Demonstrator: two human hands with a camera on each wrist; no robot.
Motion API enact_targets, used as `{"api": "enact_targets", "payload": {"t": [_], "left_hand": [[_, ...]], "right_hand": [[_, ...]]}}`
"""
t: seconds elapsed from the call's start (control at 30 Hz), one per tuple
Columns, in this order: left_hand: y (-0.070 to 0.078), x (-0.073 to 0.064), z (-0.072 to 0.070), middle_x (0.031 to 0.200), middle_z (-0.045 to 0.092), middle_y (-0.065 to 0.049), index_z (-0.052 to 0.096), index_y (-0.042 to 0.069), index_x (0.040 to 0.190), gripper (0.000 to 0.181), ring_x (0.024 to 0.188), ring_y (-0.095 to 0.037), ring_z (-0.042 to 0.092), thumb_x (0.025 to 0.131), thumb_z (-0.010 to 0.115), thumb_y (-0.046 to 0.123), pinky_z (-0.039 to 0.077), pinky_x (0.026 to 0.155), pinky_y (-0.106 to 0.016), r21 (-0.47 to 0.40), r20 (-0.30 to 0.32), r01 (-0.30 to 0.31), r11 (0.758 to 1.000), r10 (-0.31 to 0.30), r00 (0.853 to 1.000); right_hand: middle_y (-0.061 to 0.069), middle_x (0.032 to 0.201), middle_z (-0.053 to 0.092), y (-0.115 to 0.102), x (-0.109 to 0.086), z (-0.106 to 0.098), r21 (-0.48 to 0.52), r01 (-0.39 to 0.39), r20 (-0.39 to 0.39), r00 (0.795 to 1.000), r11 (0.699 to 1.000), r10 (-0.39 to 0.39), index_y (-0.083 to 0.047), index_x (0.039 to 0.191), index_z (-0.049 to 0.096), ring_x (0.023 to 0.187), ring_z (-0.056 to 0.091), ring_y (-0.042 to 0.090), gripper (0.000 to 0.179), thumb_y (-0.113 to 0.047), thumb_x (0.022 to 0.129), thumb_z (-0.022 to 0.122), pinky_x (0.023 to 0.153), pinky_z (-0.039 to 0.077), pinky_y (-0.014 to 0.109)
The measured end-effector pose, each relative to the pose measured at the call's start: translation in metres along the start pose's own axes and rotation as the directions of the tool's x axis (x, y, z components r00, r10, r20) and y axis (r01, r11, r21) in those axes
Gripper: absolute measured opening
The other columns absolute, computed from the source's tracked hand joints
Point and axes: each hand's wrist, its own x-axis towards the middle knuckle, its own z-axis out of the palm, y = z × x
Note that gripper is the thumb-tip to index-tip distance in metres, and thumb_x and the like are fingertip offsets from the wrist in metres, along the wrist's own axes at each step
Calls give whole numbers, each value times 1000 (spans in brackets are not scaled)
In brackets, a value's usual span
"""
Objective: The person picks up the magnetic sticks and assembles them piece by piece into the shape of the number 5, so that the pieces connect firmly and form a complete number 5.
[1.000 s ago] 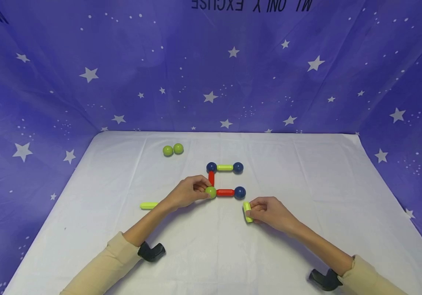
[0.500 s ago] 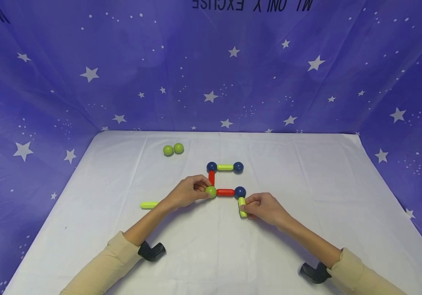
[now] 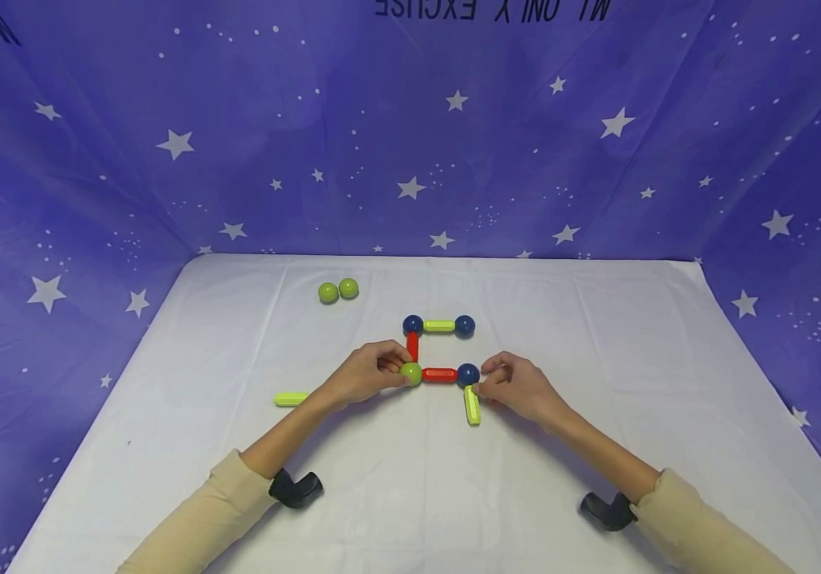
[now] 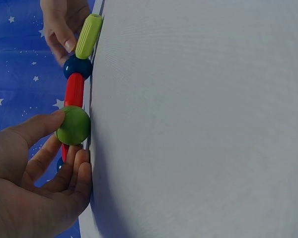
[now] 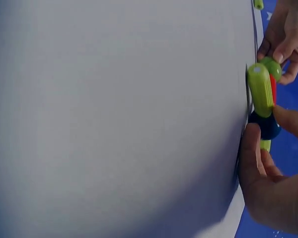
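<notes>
My left hand (image 3: pixel 370 371) pinches a green ball (image 4: pixel 73 126) between thumb and fingers. From that ball a red rod (image 3: pixel 440 375) runs right to a dark blue ball (image 3: pixel 468 375), and another red rod (image 3: pixel 413 346) runs back to a second blue ball (image 3: pixel 413 325). A yellow-green rod (image 3: pixel 472 406) joins the near side of the right blue ball and points toward me. Around this blue ball my right hand (image 3: pixel 519 388) curls, thumb where rod and ball meet, fingers on the ball's other side in the right wrist view.
At the back, a short yellow-green rod (image 3: pixel 439 326) links the second blue ball to another blue ball (image 3: pixel 464 326). Two loose green balls (image 3: pixel 338 290) lie back left. A loose yellow-green rod (image 3: pixel 290 399) lies partly behind my left forearm. Starry purple cloth (image 3: pixel 410 143) surrounds the white table (image 3: pixel 597 343).
My right hand brought the yellow-green rod left to the right blue ball, where it now joins. The fingers then slid off the rod up to the ball. My left hand stayed put.
</notes>
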Motion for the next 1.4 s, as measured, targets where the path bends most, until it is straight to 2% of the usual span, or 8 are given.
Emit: {"api": "enact_targets", "payload": {"t": [0.2, 0.57, 0.7, 0.8, 0.9, 0.97, 1.13, 1.4], "left_hand": [[-2, 1, 0, 94, 64, -6, 68, 3, 107, 24, 87, -20, 57, 85, 77, 5, 47, 80, -32, 4, -2, 1, 1000, -1, 1000], [1, 2, -1, 93, 64, -3, 68, 5, 106, 23, 86, -18, 58, 85, 78, 6, 48, 78, -30, 33, -3, 7, 999, -7, 1000], [6, 3, -14, 96, 67, -4, 68, 3, 109, 23, 91, -20, 62, 88, 75, 11, 50, 81, -32, 80, -86, 30, 996, -23, 996], [8, 6, -39, 106, 68, -11, 65, 0, 117, 30, 100, -26, 63, 91, 73, 14, 51, 86, -38, 101, -258, 70, 992, -42, 965], [5, 13, -69, 124, 60, -18, 59, 0, 129, 41, 114, -34, 56, 92, 72, 13, 48, 95, -46, 116, -429, 118, 986, -57, 902], [-1, 20, -86, 134, 52, -22, 54, 0, 136, 49, 121, -39, 51, 92, 71, 12, 44, 99, -49, 135, -487, 153, 979, -69, 871], [-18, 34, -108, 145, 43, -27, 43, -1, 146, 62, 126, -42, 47, 92, 70, 12, 39, 104, -51, 198, -459, 254, 947, -139, 877], [-28, 43, -109, 127, 60, -27, 54, -5, 135, 47, 117, -39, 58, 91, 66, 6, 44, 101, -48, 249, -485, 285, 926, -136, 864]], "right_hand": [[6, 123, 66, 3, 9, -4, -37, 142, 45, 989, 989, -140, -12, 131, 66, 103, 64, 24, 42, -16, 90, 74, 81, 53, 36], [7, 121, 68, 4, 13, -8, -62, 155, 70, 986, 986, -151, -10, 126, 70, 107, 64, 25, 35, -19, 92, 73, 90, 52, 42], [6, 121, 68, 4, 14, -8, -65, 151, 82, 986, 986, -146, -10, 126, 70, 106, 64, 24, 36, -20, 92, 73, 88, 52, 40], [6, 119, 69, 4, 15, -8, -66, 149, 88, 986, 987, -143, -11, 126, 70, 105, 64, 23, 36, -20, 92, 73, 86, 52, 38], [6, 119, 69, 4, 15, -9, -64, 146, 90, 986, 987, -140, -11, 126, 70, 105, 63, 23, 35, -20, 92, 73, 85, 52, 38], [6, 119, 69, 4, 16, -9, -64, 142, 90, 987, 988, -136, -11, 126, 70, 105, 63, 23, 35, -20, 92, 73, 86, 52, 38], [6, 121, 68, 3, 15, -9, -62, 138, 94, 987, 988, -132, -11, 126, 70, 106, 64, 23, 36, -20, 92, 73, 88, 52, 39], [7, 123, 68, 2, 16, -10, -57, 126, 100, 988, 990, -119, -10, 126, 70, 106, 63, 23, 36, -20, 92, 74, 88, 52, 39]]}}
